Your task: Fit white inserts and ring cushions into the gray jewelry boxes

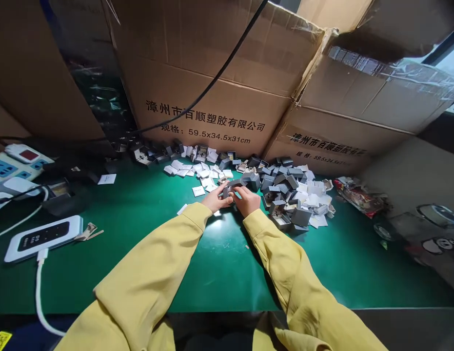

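My left hand (216, 199) and my right hand (248, 200) meet over the green table (219, 263), both in yellow sleeves. Together they grip a small grey box (232, 186), fingers curled round it. Just beyond the hands lies a scatter of white cards (197, 170). To the right sits a heap of several small grey boxes (285, 187), some open, mixed with white inserts (314, 200).
Large cardboard cartons (212, 83) wall off the back of the table. A black cable (215, 78) hangs across them. At the left lie a power strip (14, 165), a white device (44, 236) with a white cord, and dark boxes (146, 153). A wrapper (358, 195) lies right.
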